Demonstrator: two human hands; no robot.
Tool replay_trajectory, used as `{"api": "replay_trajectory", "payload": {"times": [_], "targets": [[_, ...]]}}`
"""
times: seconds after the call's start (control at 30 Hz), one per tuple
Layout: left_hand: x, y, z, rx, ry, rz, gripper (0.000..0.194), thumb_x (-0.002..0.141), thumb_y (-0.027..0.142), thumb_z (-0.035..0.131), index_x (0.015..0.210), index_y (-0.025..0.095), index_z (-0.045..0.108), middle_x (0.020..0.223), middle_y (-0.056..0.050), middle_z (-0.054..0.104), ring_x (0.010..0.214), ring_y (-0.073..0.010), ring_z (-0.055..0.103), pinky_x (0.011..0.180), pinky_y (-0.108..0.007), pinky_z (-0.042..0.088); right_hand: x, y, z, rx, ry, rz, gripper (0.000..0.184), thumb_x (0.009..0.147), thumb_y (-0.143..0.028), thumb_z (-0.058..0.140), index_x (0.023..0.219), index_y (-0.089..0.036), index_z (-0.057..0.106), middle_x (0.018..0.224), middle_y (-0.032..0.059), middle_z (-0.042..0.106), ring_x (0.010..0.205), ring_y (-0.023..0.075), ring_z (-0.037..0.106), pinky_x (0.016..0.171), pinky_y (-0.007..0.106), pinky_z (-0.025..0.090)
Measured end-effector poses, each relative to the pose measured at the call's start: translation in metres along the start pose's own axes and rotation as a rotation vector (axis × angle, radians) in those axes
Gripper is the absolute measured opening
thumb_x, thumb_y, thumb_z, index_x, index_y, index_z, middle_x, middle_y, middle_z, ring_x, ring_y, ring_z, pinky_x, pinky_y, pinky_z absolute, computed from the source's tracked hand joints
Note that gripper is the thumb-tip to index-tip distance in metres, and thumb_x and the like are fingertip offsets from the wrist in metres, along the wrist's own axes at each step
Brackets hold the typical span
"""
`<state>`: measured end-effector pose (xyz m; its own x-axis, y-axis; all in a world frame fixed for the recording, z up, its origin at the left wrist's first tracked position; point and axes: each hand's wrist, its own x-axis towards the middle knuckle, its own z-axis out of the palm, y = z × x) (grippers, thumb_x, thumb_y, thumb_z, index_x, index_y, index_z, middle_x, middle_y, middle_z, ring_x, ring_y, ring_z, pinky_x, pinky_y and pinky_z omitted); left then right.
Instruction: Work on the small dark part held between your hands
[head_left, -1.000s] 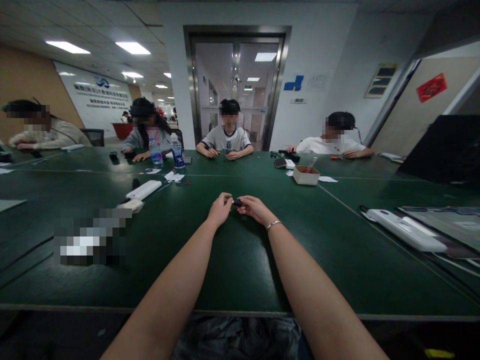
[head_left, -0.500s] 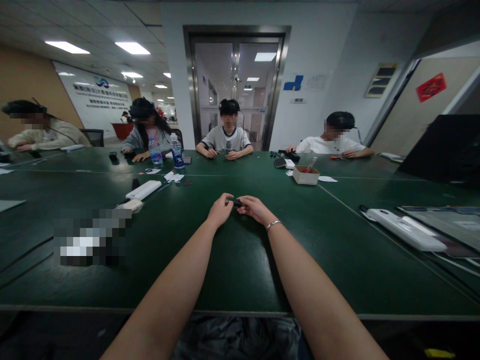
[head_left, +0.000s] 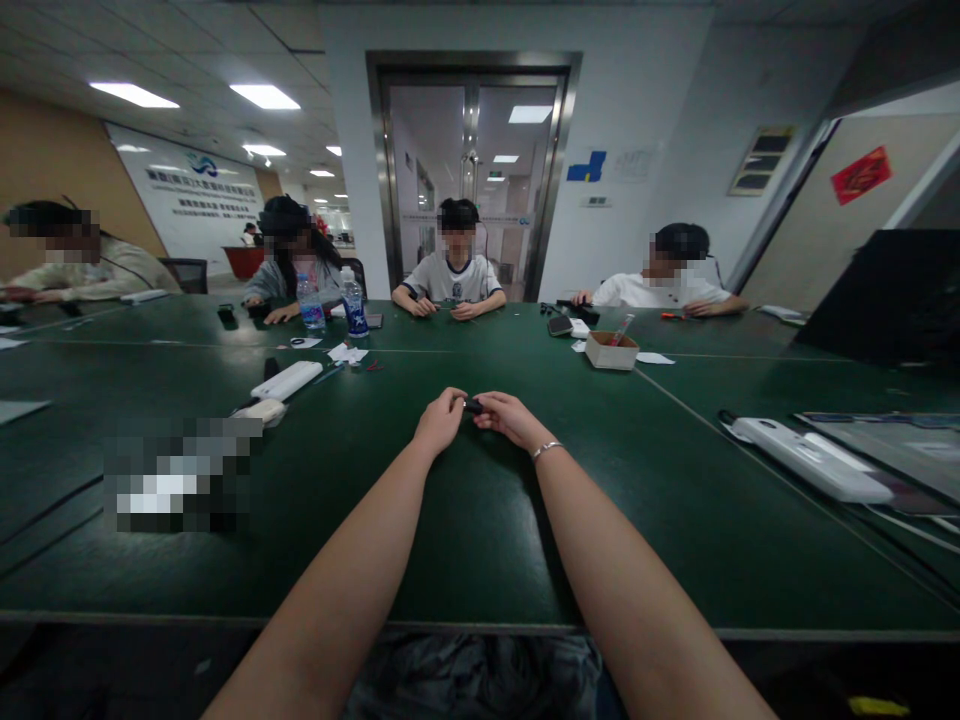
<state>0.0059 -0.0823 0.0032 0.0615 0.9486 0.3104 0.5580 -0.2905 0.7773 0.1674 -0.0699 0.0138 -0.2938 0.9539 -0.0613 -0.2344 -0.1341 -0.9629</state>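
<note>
A small black stick-like object [head_left: 472, 406], too small to identify, is held level between my two hands just above the green table [head_left: 480, 520]. My right hand [head_left: 511, 420], with a silver bracelet on its wrist, closes its fingers on the object's right part. At the left end, where a light spot shows, the thumb and fingers of my left hand [head_left: 441, 420] pinch together. Part of the object is hidden by my fingers.
To the left lie a white power strip [head_left: 289, 381] and a pixelated patch. A small open box [head_left: 611, 352] stands ahead to the right. Two bottles [head_left: 354, 305] are ahead left. Another white strip [head_left: 810, 460] lies right. Several people sit across the table.
The fingers of my left hand have shifted slightly against the left end of the black object. My right hand stays in nearly the same place.
</note>
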Motion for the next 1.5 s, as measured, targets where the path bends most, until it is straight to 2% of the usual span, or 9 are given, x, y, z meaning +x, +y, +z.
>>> {"api": "replay_trajectory", "payload": {"times": [0.1, 0.23, 0.37, 0.57, 0.73, 0.83, 1.17, 1.37, 1.5], "targets": [[0.000, 0.001, 0.000, 0.005, 0.019, 0.019, 0.026, 0.085, 0.032, 0.043, 0.104, 0.023, 0.059, 0.091, -0.003, 0.064, 0.080, -0.0146, 0.058, 0.073, -0.027, 0.043, -0.001, -0.001, 0.000, -0.007, -0.005, -0.001, 0.006, 0.087, -0.011, 0.054, 0.089, -0.010, 0.059, 0.062, 0.0059, 0.063, 0.052, 0.0115, 0.062, 0.053, 0.022, 0.052], [-0.001, 0.001, -0.001, 0.004, -0.027, -0.025, 0.030, 0.088, 0.038, 0.037, 0.103, 0.023, 0.059, 0.078, -0.001, 0.063, 0.070, -0.0140, 0.056, 0.067, -0.026, 0.042, -0.001, -0.001, 0.000, -0.007, -0.009, -0.003, 0.006, 0.086, -0.011, 0.055, 0.089, -0.010, 0.059, 0.064, 0.0061, 0.064, 0.052, 0.0110, 0.061, 0.053, 0.022, 0.052], [-0.001, 0.001, -0.001, 0.013, 0.007, 0.013, 0.026, 0.084, 0.030, 0.045, 0.104, 0.023, 0.059, 0.091, -0.003, 0.064, 0.081, -0.0149, 0.057, 0.072, -0.027, 0.042, 0.000, 0.000, -0.001, -0.012, -0.006, -0.001, 0.004, 0.084, -0.012, 0.058, 0.088, -0.011, 0.060, 0.062, 0.0053, 0.063, 0.053, 0.0118, 0.061, 0.053, 0.023, 0.053], [-0.001, 0.001, 0.000, -0.015, -0.048, -0.037, 0.031, 0.088, 0.039, 0.037, 0.102, 0.024, 0.060, 0.072, 0.000, 0.062, 0.067, -0.0135, 0.056, 0.067, -0.026, 0.043, -0.001, -0.001, -0.001, 0.004, -0.016, -0.004, 0.003, 0.084, -0.013, 0.060, 0.085, -0.011, 0.061, 0.064, 0.0061, 0.064, 0.053, 0.0118, 0.061, 0.052, 0.023, 0.053], [0.002, -0.002, 0.001, 0.004, 0.009, 0.030, 0.024, 0.084, 0.027, 0.044, 0.101, 0.022, 0.060, 0.096, -0.004, 0.065, 0.087, -0.0154, 0.058, 0.080, -0.028, 0.044, 0.000, -0.001, 0.000, 0.003, -0.011, 0.002, 0.003, 0.085, -0.012, 0.059, 0.087, -0.010, 0.060, 0.062, 0.0056, 0.063, 0.052, 0.0118, 0.061, 0.052, 0.023, 0.052], [0.003, -0.004, 0.003, -0.017, 0.003, 0.017, 0.024, 0.085, 0.031, 0.045, 0.101, 0.021, 0.060, 0.099, -0.005, 0.065, 0.088, -0.0154, 0.059, 0.080, -0.029, 0.045, 0.000, -0.001, 0.000, 0.017, -0.006, 0.000, 0.003, 0.085, -0.010, 0.058, 0.086, -0.010, 0.060, 0.061, 0.0047, 0.062, 0.051, 0.0109, 0.061, 0.051, 0.022, 0.052], [0.000, -0.001, 0.002, -0.042, -0.005, -0.006, 0.024, 0.086, 0.033, 0.045, 0.101, 0.022, 0.060, 0.095, -0.005, 0.066, 0.086, -0.0150, 0.060, 0.075, -0.027, 0.046, -0.001, -0.001, 0.001, 0.019, -0.006, -0.001, 0.003, 0.085, -0.010, 0.057, 0.086, -0.011, 0.060, 0.063, 0.0052, 0.063, 0.052, 0.0109, 0.061, 0.052, 0.022, 0.052], [-0.001, 0.003, -0.002, -0.021, -0.012, -0.028, 0.029, 0.090, 0.033, 0.035, 0.100, 0.023, 0.060, 0.083, -0.003, 0.065, 0.075, -0.0147, 0.058, 0.072, -0.028, 0.045, 0.001, 0.001, -0.001, 0.018, -0.032, -0.017, 0.003, 0.084, -0.013, 0.059, 0.086, -0.011, 0.060, 0.066, 0.0060, 0.063, 0.053, 0.0113, 0.061, 0.051, 0.022, 0.051], [-0.002, 0.005, -0.003, 0.004, 0.029, 0.038, 0.025, 0.085, 0.024, 0.042, 0.101, 0.021, 0.061, 0.101, -0.005, 0.064, 0.091, -0.0163, 0.057, 0.082, -0.029, 0.044, 0.001, 0.001, -0.002, 0.012, -0.024, -0.015, 0.003, 0.084, -0.013, 0.060, 0.086, -0.011, 0.061, 0.065, 0.0054, 0.063, 0.053, 0.0114, 0.061, 0.051, 0.022, 0.052]]}}
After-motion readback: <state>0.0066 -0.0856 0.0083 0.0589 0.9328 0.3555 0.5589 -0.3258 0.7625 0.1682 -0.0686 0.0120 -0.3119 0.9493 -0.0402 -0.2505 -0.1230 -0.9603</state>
